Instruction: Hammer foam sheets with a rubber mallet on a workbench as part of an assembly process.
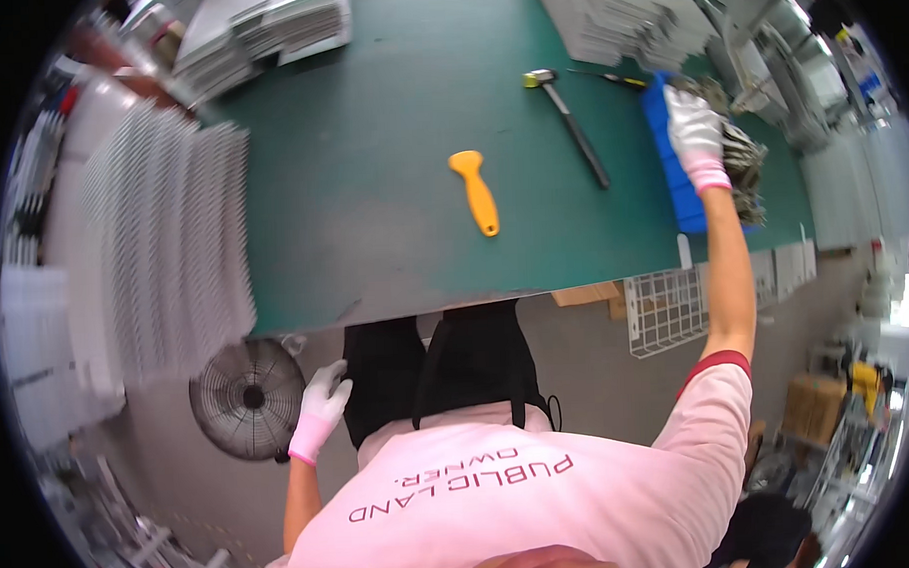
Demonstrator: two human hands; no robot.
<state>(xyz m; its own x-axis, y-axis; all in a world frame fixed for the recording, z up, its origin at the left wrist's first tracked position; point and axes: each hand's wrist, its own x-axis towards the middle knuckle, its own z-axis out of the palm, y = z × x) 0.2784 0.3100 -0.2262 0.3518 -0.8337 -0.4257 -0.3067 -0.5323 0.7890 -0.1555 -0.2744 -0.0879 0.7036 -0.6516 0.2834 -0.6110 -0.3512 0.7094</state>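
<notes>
My right hand [695, 135], in a white glove with a pink cuff, reaches far out to the right over a blue bin [671, 166] and rests on a pile of small grey metal parts [743, 164] in it; the fingers curl down among the parts. My left hand [321, 401], gloved the same way, hangs below the table edge beside my dark apron, fingers loosely apart and holding nothing. On the green table [391, 186] lie an orange plastic scraper [476, 191] and a black-handled hammer [569, 125], both untouched.
Stacks of grey flat sheets [163, 244] overhang the table's left end, with more stacks at the back left [265, 30] and back right [625, 18]. A round fan guard [246, 396] stands on the floor left. A white wire basket [666, 312] hangs under the table's right.
</notes>
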